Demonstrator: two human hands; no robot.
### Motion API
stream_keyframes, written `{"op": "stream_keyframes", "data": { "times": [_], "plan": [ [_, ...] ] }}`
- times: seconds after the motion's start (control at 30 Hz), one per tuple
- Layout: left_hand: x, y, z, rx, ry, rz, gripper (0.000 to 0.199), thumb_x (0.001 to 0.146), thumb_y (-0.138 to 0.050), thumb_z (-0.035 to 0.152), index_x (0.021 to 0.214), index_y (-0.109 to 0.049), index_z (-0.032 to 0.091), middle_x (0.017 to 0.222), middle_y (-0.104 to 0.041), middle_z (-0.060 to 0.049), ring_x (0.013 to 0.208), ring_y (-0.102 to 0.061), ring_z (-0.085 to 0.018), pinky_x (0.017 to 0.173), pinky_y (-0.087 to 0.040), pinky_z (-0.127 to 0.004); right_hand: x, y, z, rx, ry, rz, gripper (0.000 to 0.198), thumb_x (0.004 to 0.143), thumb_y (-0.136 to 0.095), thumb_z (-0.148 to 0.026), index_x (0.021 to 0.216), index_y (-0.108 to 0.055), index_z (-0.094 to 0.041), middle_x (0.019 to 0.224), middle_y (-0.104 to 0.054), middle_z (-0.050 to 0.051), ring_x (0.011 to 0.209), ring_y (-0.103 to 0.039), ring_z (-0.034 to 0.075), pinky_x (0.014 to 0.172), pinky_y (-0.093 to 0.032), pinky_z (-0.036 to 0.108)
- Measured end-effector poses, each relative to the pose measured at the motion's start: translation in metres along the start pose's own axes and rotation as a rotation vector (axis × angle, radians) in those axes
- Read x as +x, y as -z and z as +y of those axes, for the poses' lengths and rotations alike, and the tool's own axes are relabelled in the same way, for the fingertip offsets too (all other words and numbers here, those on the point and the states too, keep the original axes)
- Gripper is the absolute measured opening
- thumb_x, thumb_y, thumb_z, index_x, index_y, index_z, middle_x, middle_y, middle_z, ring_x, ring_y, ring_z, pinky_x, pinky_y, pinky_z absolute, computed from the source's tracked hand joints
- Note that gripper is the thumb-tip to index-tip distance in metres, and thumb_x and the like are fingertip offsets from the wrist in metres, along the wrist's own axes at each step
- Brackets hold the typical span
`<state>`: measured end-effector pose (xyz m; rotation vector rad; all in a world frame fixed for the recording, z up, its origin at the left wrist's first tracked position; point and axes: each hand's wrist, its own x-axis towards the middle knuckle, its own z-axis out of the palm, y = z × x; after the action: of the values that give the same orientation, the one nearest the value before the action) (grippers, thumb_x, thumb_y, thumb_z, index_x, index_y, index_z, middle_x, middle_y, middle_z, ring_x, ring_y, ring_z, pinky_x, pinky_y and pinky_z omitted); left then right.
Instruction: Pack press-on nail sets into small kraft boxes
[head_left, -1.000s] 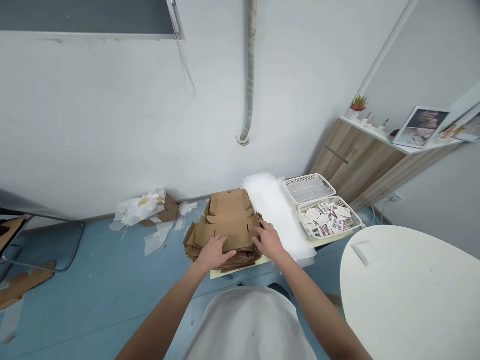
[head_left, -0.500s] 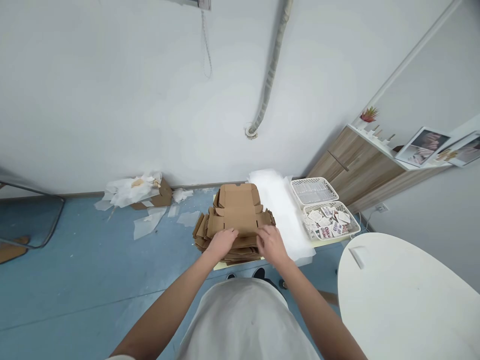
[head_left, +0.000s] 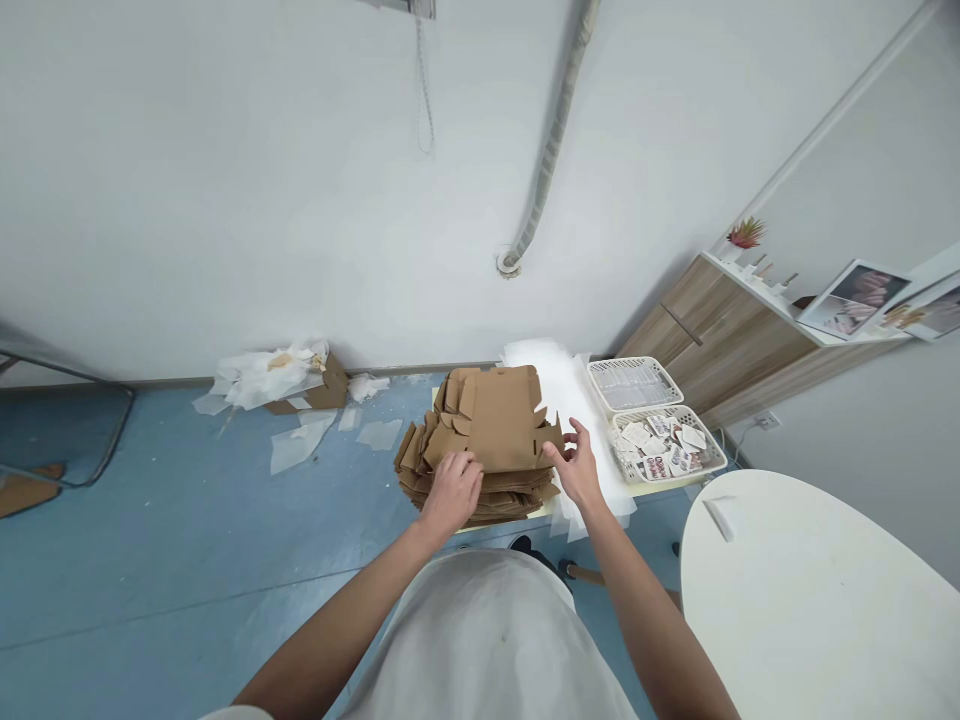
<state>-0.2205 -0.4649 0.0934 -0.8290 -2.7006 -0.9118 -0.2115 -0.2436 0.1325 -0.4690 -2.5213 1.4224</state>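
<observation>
the left hand [head_left: 452,493] is resting at the near left edge of the top flat cardboard box [head_left: 504,415], its fingers loosely bent and lying close together; whether they are actually gripping the cardboard, i cannot tell. the right hand [head_left: 574,462] is hovering at the box's right side, its thumb and fingers spreading apart in a half-wide curve, the thumb sitting at the slotted right flap [head_left: 548,438] and the hand gripping nothing visibly.

the box is lying unfolded on an uneven stack of similar brown boxes [head_left: 512,503], which is sitting on a low bench [head_left: 649,488]. white sheets [head_left: 602,470] are spreading just right of the stack and hanging over the near edge. beyond them, two white baskets are standing one behind the other: the rear basket [head_left: 634,383] is holding clear pieces, while the front basket [head_left: 721,461] is holding printed cards [head_left: 664,447].
</observation>
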Motion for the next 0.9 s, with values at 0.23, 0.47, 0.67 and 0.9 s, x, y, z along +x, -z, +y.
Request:
{"op": "stream_keyframes", "data": {
  "times": [0.23,0.47,0.67,0.9],
  "plan": [
    [-0.010,-0.007,0.027,-0.080,-0.010,-0.047,0.022,0.083,-0.036,0.019,0.087,-0.058,0.020,0.096,-0.052,-0.008,0.099,-0.045,-0.021,0.097,-0.025,-0.048,0.002,0.007,0.014,-0.029,-0.035,-0.117,0.057,0.066,-0.053,-0.032,0.121,-0.040,-0.022,0.112,-0.050,0.008,0.057,-0.050,0.010,0.055,-0.045,0.029],
    [0.006,0.037,0.002,0.039,0.295,-0.007,0.046,0.077,-0.046,0.042,0.117,-0.045,0.019,0.115,-0.048,-0.014,0.110,-0.041,-0.030,0.092,-0.031,-0.043,-0.013,0.017,0.025,-0.083,0.005,-0.075,0.051,0.067,-0.041,-0.018,0.117,-0.044,-0.021,0.114,-0.051,0.007,0.064,-0.050,0.013,0.060,-0.045,0.030],
    [0.008,0.035,-0.021,0.178,0.558,-0.326,0.050,0.075,-0.047,0.040,0.118,-0.041,0.015,0.093,-0.061,-0.013,0.087,-0.057,-0.029,0.072,-0.042,-0.037,-0.028,0.019,0.031,-0.165,0.036,-0.002,0.053,0.067,-0.039,-0.014,0.119,-0.041,-0.020,0.113,-0.049,0.009,0.070,-0.049,0.014,0.065,-0.044,0.031],
    [0.013,0.030,-0.009,0.207,0.464,-0.369,0.039,0.075,-0.047,0.029,0.113,-0.045,0.018,0.081,-0.064,-0.006,0.078,-0.060,-0.023,0.062,-0.042,-0.029,-0.047,0.038,0.035,-0.135,0.111,0.043,0.049,0.076,-0.037,-0.016,0.124,-0.037,-0.021,0.113,-0.049,0.009,0.082,-0.049,0.017,0.070,-0.043,0.033]
  ]
}}
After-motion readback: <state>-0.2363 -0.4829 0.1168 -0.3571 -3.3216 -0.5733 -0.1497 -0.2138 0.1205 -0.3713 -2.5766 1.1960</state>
